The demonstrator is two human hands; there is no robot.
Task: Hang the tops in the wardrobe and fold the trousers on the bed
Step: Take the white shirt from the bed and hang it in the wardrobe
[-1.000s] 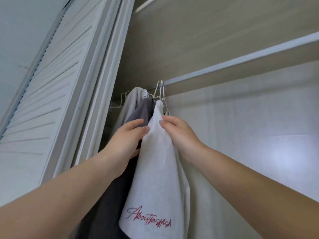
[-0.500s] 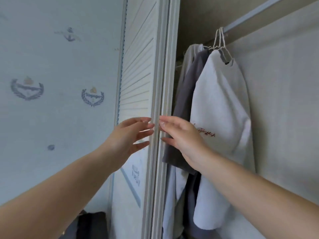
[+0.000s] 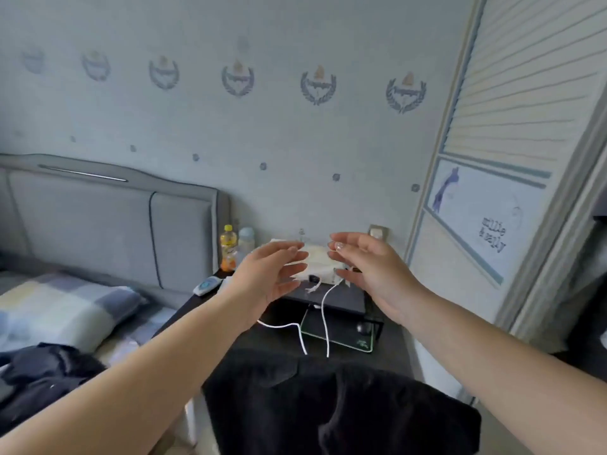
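Two hands in my view, both raised in mid-air and holding nothing: left hand (image 3: pixel 269 274) with fingers spread and loosely bent, right hand (image 3: pixel 371 270) likewise relaxed and wide, fingertips of the two near each other but apart. Item, beyond the fingertips: a pale folded cloth bundle (image 3: pixel 317 264) on a dark bedside table (image 3: pixel 348 298), white cords (image 3: pixel 323 320) trailing from it below the fingers. Item, left of the left fingers: an orange drink bottle (image 3: pixel 229 247) and a pale bottle (image 3: pixel 246 241) just beside it, a remote control (image 3: pixel 207 285) lower down. Item, further left: the bed (image 3: pixel 138 333) with grey padded headboard (image 3: pixel 98 218) and checked pillow (image 3: pixel 65 307); on it, at the lower left, a heap of dark clothing (image 3: pixel 39 379), unfolded; I cannot tell tops from trousers in it. Item, below both wrists: a black garment (image 3: pixel 328 405) spread at the bottom of my view; what it lies on I cannot tell. Item, right of the right fingers: the louvred wardrobe door (image 3: pixel 512 93) with a printed panel, wardrobe interior barely showing at the edge.
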